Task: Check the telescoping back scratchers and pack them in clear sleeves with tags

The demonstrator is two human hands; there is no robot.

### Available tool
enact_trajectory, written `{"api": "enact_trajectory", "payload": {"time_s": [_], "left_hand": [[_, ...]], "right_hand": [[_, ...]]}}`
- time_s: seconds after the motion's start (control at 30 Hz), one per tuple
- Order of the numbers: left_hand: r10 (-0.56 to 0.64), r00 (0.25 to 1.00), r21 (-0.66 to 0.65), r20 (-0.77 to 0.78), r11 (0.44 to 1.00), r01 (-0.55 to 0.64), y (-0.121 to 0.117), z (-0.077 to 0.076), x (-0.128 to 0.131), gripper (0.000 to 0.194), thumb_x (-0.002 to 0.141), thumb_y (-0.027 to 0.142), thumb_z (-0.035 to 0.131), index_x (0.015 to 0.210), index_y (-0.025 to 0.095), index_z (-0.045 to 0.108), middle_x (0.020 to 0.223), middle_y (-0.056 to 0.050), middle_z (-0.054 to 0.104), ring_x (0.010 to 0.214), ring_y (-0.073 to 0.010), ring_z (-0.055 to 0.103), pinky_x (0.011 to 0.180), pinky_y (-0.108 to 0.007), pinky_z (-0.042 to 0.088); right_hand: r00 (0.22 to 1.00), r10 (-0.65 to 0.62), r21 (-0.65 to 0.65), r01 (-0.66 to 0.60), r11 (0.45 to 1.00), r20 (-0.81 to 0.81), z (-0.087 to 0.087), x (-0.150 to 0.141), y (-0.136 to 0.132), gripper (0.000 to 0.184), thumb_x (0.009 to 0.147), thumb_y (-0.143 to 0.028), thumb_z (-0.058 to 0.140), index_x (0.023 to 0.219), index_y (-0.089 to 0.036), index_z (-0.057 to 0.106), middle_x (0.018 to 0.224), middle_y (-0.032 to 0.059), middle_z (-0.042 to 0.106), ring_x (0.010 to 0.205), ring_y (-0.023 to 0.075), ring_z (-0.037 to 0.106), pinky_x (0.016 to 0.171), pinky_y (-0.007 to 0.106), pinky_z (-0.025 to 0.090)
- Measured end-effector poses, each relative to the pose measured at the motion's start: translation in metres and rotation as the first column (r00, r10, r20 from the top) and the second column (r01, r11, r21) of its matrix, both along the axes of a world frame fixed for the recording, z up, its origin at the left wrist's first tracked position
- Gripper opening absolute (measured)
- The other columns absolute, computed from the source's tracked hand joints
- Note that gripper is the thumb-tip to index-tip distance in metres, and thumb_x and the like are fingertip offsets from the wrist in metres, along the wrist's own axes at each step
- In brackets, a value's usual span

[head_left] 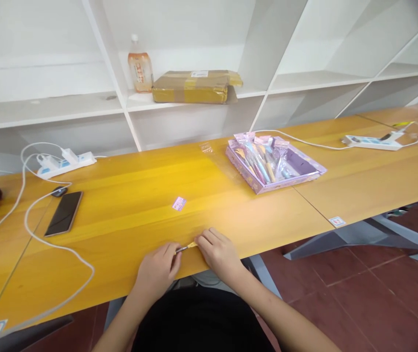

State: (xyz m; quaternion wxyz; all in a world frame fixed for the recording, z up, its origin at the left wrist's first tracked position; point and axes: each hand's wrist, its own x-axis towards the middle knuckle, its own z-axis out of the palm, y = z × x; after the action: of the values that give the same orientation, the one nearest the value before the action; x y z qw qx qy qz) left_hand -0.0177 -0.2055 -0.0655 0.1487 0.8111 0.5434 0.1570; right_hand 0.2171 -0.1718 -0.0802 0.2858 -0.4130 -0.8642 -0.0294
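Observation:
A slim pen [182,249] with a silvery section and a yellow end lies between my two hands, low over the desk's front edge. My left hand [156,270] is closed around its left part, hiding most of the barrel. The fingers of my right hand [219,252] pinch the yellow end. Just beyond my hands, a small purple printed card [179,203] rests flat on the wooden desk [121,195]. To the back right stands an open purple box [289,184] holding several pens [263,161] in clear wrappers.
Left: a phone [64,213], a white cable [80,254] and a power strip [65,165]. A clear wrapper [206,147] lies by the box. Another power strip [372,142] sits far right. Shelves behind hold a bottle [140,72] and a cardboard box [190,94].

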Motion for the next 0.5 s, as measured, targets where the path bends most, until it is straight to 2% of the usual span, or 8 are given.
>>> {"api": "enact_trajectory", "payload": {"time_s": [0.17, 0.27, 0.33, 0.37, 0.43, 0.47, 0.5], "left_hand": [[-0.007, 1.000, 0.019, -0.011, 1.000, 0.007, 0.001, 0.001, 0.002, 0.022, 0.106, 0.024, 0.045, 0.114, 0.026, 0.066, 0.103, -0.006, 0.078, 0.090, -0.0239, 0.075, 0.078, -0.035, 0.055], [-0.007, 1.000, 0.009, -0.001, 1.000, 0.007, 0.001, 0.001, 0.002, 0.023, 0.106, 0.024, 0.045, 0.114, 0.026, 0.066, 0.104, -0.006, 0.078, 0.091, -0.0236, 0.075, 0.079, -0.034, 0.055], [0.003, 1.000, -0.028, 0.026, 1.000, -0.003, 0.001, 0.004, 0.002, 0.023, 0.107, 0.025, 0.044, 0.115, 0.027, 0.065, 0.105, -0.006, 0.078, 0.092, -0.0238, 0.075, 0.079, -0.034, 0.055], [0.012, 0.999, -0.061, 0.051, 0.998, -0.009, 0.002, 0.006, 0.002, 0.023, 0.108, 0.026, 0.043, 0.114, 0.026, 0.065, 0.106, -0.006, 0.078, 0.093, -0.0240, 0.075, 0.079, -0.035, 0.055], [0.037, 0.992, -0.143, 0.118, 0.990, -0.019, 0.003, 0.012, -0.002, 0.022, 0.110, 0.030, 0.041, 0.114, 0.027, 0.063, 0.108, -0.007, 0.078, 0.096, -0.0246, 0.076, 0.081, -0.035, 0.056], [0.051, 0.987, -0.181, 0.154, 0.983, -0.023, 0.003, 0.016, -0.004, 0.022, 0.110, 0.031, 0.040, 0.116, 0.027, 0.062, 0.111, -0.007, 0.077, 0.099, -0.0250, 0.076, 0.084, -0.036, 0.056], [0.064, 0.980, -0.210, 0.186, 0.977, -0.024, 0.005, 0.020, -0.008, 0.023, 0.111, 0.033, 0.040, 0.119, 0.027, 0.060, 0.113, -0.008, 0.077, 0.102, -0.0254, 0.075, 0.086, -0.036, 0.057]], "right_hand": [[1.000, 0.002, -0.018, -0.003, 1.000, -0.018, -0.005, -0.002, 0.000, 0.023, 0.108, -0.012, 0.053, 0.091, -0.020, 0.065, 0.084, 0.0047, 0.062, 0.079, 0.0212, 0.050, 0.075, 0.033, 0.040], [1.000, -0.008, -0.058, 0.007, 0.998, -0.019, -0.001, 0.001, 0.002, 0.021, 0.107, -0.012, 0.056, 0.090, -0.020, 0.066, 0.084, 0.0050, 0.064, 0.081, 0.0218, 0.053, 0.074, 0.033, 0.042], [0.997, 0.067, -0.168, -0.074, 0.983, -0.049, 0.011, 0.010, 0.009, 0.009, 0.103, -0.016, 0.066, 0.095, -0.020, 0.068, 0.091, 0.0054, 0.067, 0.087, 0.0222, 0.059, 0.076, 0.033, 0.046], [0.987, 0.136, -0.254, -0.154, 0.955, -0.088, 0.020, 0.017, 0.015, 0.004, 0.100, -0.021, 0.073, 0.101, -0.021, 0.069, 0.097, 0.0056, 0.070, 0.091, 0.0222, 0.063, 0.078, 0.032, 0.049], [0.946, 0.245, -0.417, -0.314, 0.853, -0.210, 0.042, 0.033, 0.032, 0.025, 0.096, -0.032, 0.081, 0.116, -0.023, 0.069, 0.112, 0.0057, 0.073, 0.096, 0.0206, 0.068, 0.081, 0.031, 0.054], [0.936, 0.232, -0.460, -0.334, 0.823, -0.264, 0.053, 0.042, 0.043, 0.027, 0.099, -0.037, 0.078, 0.120, -0.023, 0.068, 0.115, 0.0054, 0.073, 0.095, 0.0193, 0.069, 0.081, 0.030, 0.055], [0.942, 0.178, -0.475, -0.300, 0.827, -0.285, 0.063, 0.050, 0.056, 0.023, 0.104, -0.040, 0.069, 0.120, -0.023, 0.068, 0.116, 0.0056, 0.074, 0.094, 0.0185, 0.070, 0.081, 0.029, 0.055]]}}
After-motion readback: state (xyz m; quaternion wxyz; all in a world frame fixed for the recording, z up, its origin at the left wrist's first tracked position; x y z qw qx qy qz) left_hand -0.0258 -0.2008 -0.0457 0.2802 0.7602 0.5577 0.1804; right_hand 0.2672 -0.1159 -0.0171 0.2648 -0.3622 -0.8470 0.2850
